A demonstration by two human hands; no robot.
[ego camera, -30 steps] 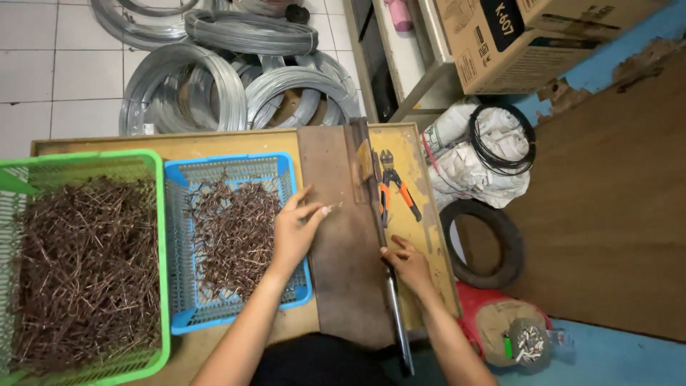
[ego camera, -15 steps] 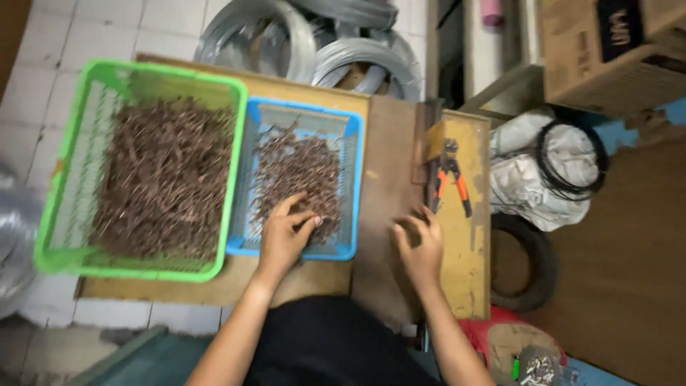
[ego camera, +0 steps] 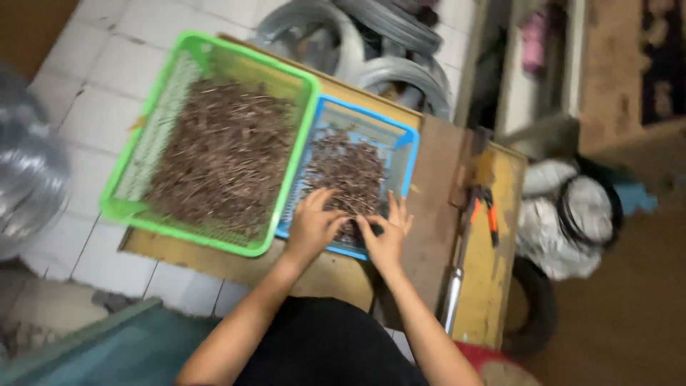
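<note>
Left hand (ego camera: 314,225), right hand (ego camera: 386,236): being pressed together, fingers spread, into nails (ego camera: 350,171) in blue tray (ego camera: 407,143) | grip: cannot be told | risk: fingertips being pricked by points

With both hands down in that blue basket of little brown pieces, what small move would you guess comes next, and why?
Probably closing the fingers to gather a pinch: both the left hand and right hand rest spread on the brown pieces in the blue basket, holding nothing clearly yet.
</note>
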